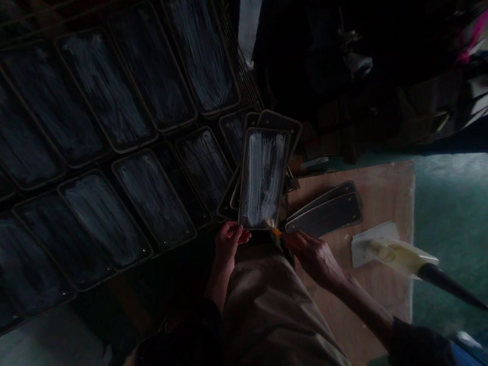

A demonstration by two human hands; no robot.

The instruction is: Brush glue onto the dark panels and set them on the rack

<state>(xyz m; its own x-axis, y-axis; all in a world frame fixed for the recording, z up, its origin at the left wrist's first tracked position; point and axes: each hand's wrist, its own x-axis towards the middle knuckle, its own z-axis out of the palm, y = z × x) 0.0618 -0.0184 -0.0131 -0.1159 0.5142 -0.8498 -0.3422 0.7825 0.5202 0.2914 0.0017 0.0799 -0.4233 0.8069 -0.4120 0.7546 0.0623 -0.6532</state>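
Floor [467,218] spreads beyond the board [384,196]; left fingers [231,229] pinch a panel [263,174] edge, right fingers [298,240] grip a brush [277,233].

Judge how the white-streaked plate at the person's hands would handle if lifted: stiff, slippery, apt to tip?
The plate is probably stiff: it looks flat, its edges straight. Its face might be slippery if the white streaks are wet, which I cannot tell. The left hand holds one corner, so lifting there alone could tilt it.
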